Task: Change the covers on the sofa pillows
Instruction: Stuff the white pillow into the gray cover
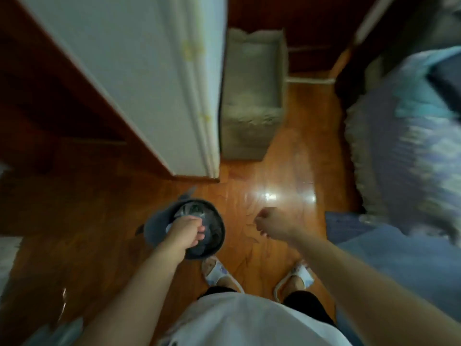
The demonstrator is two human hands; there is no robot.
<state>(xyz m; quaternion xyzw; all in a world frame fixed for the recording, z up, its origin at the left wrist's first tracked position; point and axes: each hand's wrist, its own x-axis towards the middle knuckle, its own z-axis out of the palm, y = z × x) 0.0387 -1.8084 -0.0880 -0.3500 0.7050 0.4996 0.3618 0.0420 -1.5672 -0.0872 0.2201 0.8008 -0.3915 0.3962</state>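
Left hand point(185, 232) fingers grasp pale crumpled fabric point(189, 214) above a round dark grey bucket point(212, 236); right hand point(270, 224) fingers are clenched, holding nothing.

Bare forearms, no sleeves reaching either wrist. Left hand point(185, 231) and right hand point(270, 224) without rings, watch or gloves, as far as motion blur allows. White top point(249, 320) covering the torso at the near edge, a dark mark on its lower left hem, too blurred to read. Black shorts point(309, 305) below the top. White open-toe slippers with a bluish print, left slipper point(217, 270), right slipper point(296, 277).
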